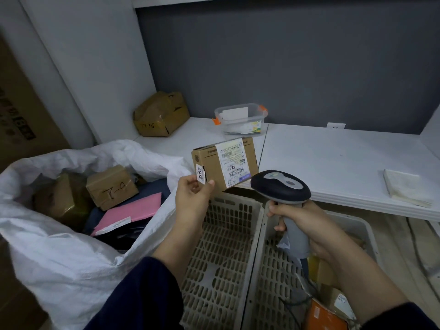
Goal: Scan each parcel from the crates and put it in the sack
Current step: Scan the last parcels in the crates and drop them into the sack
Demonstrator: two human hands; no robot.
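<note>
Small brown cardboard parcel [223, 163], smooth and square-edged, with a white printed label across its face and a white tag reading 2207 at one corner. Pinched at that corner by the left hand [192, 194], thumb and curled fingers closed on the card. Raised over the near edge of the flat white desk [333, 158] and above the beige slotted plastic crate [221, 258].

Just beside the parcel's lower right corner, the rounded head of a grey and black barcode scanner [281, 186], its handle gripped in the right hand [307, 229], fingers wrapped round it.

Left of the hands, a crinkled white woven plastic sack [71, 246], mouth wide open, with a taped brown box [112, 186] and a flat pink mailer [133, 210] inside.

Right of the beige crate and touching it, a perforated grey crate [266, 270].
</note>
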